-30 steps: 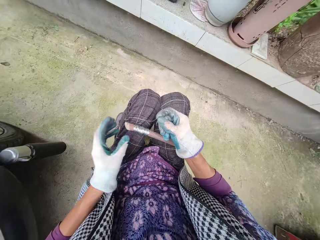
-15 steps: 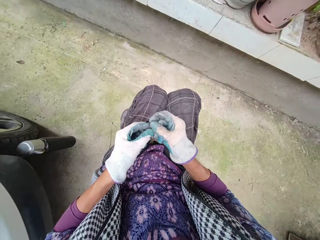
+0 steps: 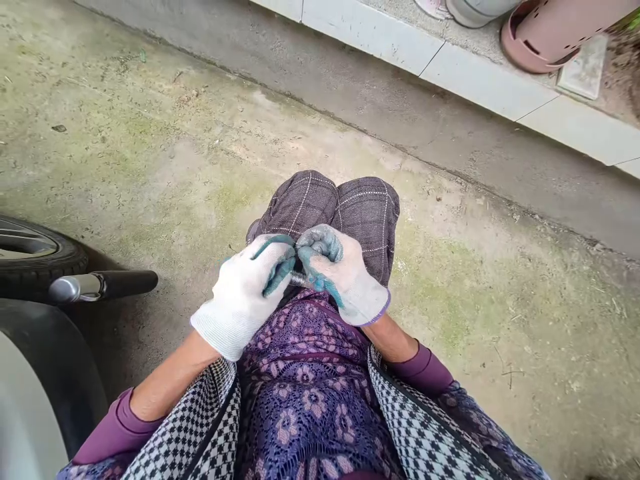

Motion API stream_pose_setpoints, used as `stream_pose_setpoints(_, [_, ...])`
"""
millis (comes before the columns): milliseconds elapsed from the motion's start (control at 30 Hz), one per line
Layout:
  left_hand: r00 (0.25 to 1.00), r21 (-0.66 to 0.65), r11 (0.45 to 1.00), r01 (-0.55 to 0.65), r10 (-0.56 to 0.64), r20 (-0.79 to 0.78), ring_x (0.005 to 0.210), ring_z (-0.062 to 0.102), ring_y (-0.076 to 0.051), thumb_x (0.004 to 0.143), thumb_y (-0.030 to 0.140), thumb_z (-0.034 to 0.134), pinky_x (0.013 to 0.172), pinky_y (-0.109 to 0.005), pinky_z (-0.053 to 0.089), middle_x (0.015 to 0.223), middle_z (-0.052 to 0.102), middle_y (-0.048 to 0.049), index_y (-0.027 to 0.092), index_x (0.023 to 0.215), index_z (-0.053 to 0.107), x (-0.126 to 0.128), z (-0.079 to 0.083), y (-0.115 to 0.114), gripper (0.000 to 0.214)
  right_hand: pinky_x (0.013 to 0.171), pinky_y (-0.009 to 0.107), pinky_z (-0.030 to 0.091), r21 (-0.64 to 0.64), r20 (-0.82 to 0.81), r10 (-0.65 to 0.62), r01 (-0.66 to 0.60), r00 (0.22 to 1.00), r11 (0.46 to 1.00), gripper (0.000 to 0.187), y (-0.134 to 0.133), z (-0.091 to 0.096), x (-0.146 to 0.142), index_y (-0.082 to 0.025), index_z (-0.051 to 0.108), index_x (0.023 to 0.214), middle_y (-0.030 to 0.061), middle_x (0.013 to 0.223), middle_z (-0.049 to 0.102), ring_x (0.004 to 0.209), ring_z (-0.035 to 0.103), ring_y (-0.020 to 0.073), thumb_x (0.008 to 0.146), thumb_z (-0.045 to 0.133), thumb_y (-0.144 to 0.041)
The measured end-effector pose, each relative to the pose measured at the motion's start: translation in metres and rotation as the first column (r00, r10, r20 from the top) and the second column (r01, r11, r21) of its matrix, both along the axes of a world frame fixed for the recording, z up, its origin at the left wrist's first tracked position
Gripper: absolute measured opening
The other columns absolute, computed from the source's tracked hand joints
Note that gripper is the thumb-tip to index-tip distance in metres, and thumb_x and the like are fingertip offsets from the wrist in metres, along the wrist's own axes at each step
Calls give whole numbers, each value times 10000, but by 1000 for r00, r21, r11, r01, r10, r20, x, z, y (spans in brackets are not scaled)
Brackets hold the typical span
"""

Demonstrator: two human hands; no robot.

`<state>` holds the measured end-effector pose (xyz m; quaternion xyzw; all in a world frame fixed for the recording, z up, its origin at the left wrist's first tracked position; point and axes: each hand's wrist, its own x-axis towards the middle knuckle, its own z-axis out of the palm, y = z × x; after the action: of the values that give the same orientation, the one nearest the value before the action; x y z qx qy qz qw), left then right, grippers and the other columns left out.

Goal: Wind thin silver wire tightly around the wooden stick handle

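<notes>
Both hands wear white knit gloves with teal palms and meet over my lap, just below my knees in grey checked trousers (image 3: 330,203). My right hand (image 3: 340,277) is closed round a thin rod, almost all of it hidden inside the fist. A short silvery, wire-wrapped bit of that rod (image 3: 299,279) shows between the two gloves. My left hand (image 3: 247,293) is curled over the rod's other end, fingers pressed against it and touching the right glove.
A vehicle tyre (image 3: 35,257) and a black bar with a chrome end (image 3: 103,285) lie at the left. Mossy concrete (image 3: 150,153) spreads ahead. A white tiled kerb (image 3: 450,67) runs along the top, with a pink perforated container (image 3: 545,33) behind it.
A second ago my left hand was open and apart, with the rod bare in my right hand. It has since closed over the rod's free end, and both hands stay together.
</notes>
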<state>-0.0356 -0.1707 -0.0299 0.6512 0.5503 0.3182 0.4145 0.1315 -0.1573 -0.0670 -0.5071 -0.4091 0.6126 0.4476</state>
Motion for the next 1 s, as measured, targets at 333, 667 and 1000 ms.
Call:
stream_pose_setpoints(333, [951, -309, 950, 40, 59, 304, 569, 595, -142, 795, 232, 702, 546, -228, 507, 717, 685, -18, 170, 854, 696, 1, -2, 8, 85, 556, 245, 508, 57, 39, 61, -63, 997, 996, 181, -10, -1, 11, -205, 698, 902, -2, 765, 679, 621, 586, 122, 778, 738, -330])
stream_pose_setpoints(667, [805, -641, 661, 391, 92, 586, 292, 324, -66, 775, 424, 778, 287, -191, 253, 437, 461, 34, 168, 733, 635, -4, -1, 24, 296, 779, 306, 544, 261, 300, 67, -149, 952, 954, 135, -21, 10, 17, -237, 711, 963, 3, 895, 714, 784, 646, 156, 832, 678, -237])
stream_pose_setpoints(1000, [968, -141, 990, 15, 21, 250, 780, 703, -177, 753, 219, 814, 781, -255, 566, 915, 764, -42, 180, 1157, 758, -15, -3, 5, 410, 541, 238, 475, 99, 122, -32, 20, 992, 995, 133, -19, -3, 9, -232, 683, 905, -1, 787, 666, 622, 572, 124, 811, 715, -320])
